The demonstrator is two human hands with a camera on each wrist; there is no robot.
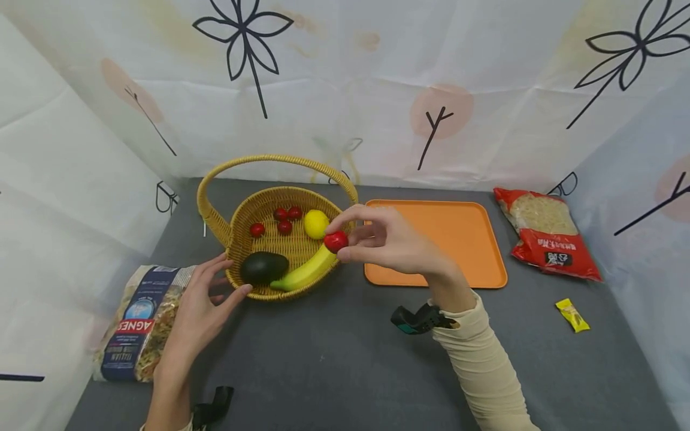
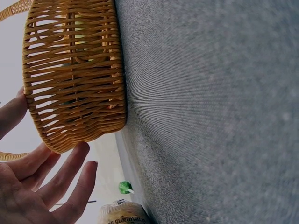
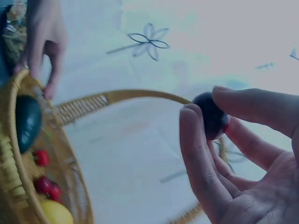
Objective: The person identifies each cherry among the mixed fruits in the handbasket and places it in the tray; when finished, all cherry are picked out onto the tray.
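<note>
My right hand pinches a round red cherry between thumb and fingertips, above the right rim of a yellow wicker basket. The cherry looks dark in the right wrist view. My left hand holds the basket's left end, its thumb and fingers touching the rim and woven side. Inside the basket lie several red cherries, a yellow lemon, a dark green avocado and a green-yellow banana. The right hand's fingertips overlap the banana's upper end in the head view.
An orange tray lies right of the basket, partly behind the right hand. Beyond it are a red-and-clear food bag and a small yellow packet. A pasta bag lies beside the left forearm. The basket's tall handle arches at the back.
</note>
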